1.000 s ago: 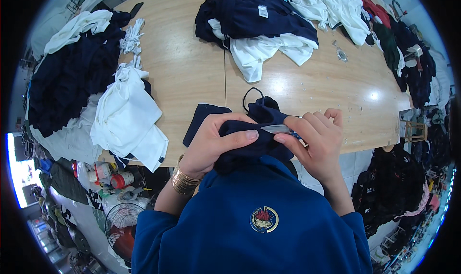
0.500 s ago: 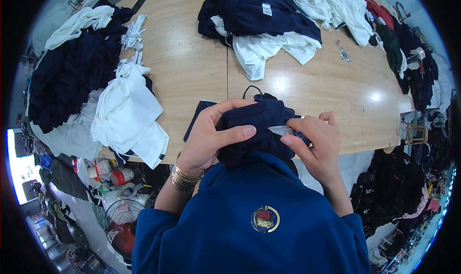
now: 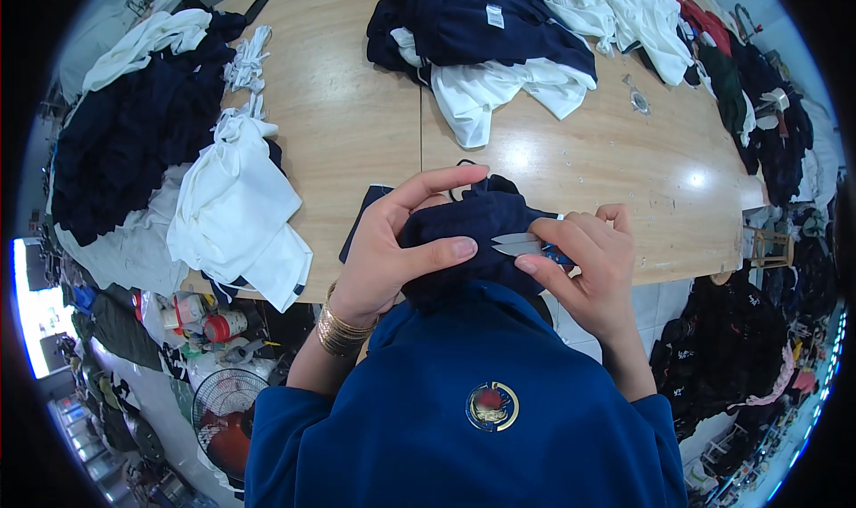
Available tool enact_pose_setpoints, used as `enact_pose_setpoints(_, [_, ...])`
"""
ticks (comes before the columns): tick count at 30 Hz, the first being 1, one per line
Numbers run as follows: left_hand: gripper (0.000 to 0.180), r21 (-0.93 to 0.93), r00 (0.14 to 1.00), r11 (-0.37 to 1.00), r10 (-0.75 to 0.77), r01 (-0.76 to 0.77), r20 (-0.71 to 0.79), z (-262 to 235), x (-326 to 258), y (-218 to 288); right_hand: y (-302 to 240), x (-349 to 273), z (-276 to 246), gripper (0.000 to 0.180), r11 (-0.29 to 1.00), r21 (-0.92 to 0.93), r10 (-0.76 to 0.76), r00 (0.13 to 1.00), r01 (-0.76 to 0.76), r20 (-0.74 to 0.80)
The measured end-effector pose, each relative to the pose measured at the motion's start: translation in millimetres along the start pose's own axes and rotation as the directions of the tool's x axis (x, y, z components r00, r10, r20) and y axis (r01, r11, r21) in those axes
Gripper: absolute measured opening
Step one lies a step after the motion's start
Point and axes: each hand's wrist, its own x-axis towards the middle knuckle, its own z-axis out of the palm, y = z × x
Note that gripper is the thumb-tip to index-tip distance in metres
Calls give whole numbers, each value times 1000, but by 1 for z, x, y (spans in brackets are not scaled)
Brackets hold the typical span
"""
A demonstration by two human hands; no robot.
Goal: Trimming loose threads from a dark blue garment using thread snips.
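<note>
Gripping navy cloth (image 3: 486,216) in our left hand (image 3: 392,245) by the near edge of the table (image 3: 330,89), we hold parted snips (image 3: 519,245) in our right hand (image 3: 584,251); soft, probably light, it's best pinched by its folds.

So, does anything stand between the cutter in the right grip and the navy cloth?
Nothing visible: the cutter in the right grip lies, blades parted, over the navy cloth; the left grip holds it farther left.

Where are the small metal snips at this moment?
In the head view, right of centre, the snips are in the person's right hand, their blades pointing left over the navy cloth.
</note>
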Motion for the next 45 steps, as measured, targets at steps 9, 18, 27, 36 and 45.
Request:
enact_pose_setpoints(9, [55, 31, 1000, 999, 14, -15, 24, -2, 0, -2, -4, 0, -1, 27, 1000, -2, 3, 999, -2, 46])
enact_pose_setpoints(18, [56, -49, 1000, 999, -17, 16, -21, -1, 0, 0, -2, 0, -1, 23, 999, 37, 18, 999, -17, -34])
enact_pose_setpoints(27, [56, -112, 999, 993, -37, 35, -15, 1, -1, -1, -7, -1, 0, 25, 999, 41, 22, 1000, -23, 21])
enact_pose_setpoints(36, [53, -129, 999, 991, -36, 30, -40, 2, -1, 1, -8, 0, -4, 25, 998, -53, 30, 999, -31, -26])
enact_pose_setpoints(45, [54, -168, 999, 985, -32, 29, -14, -2, 0, -1, 3, -2, 1, 29, 929, 268, 257, 966, -255, 30])
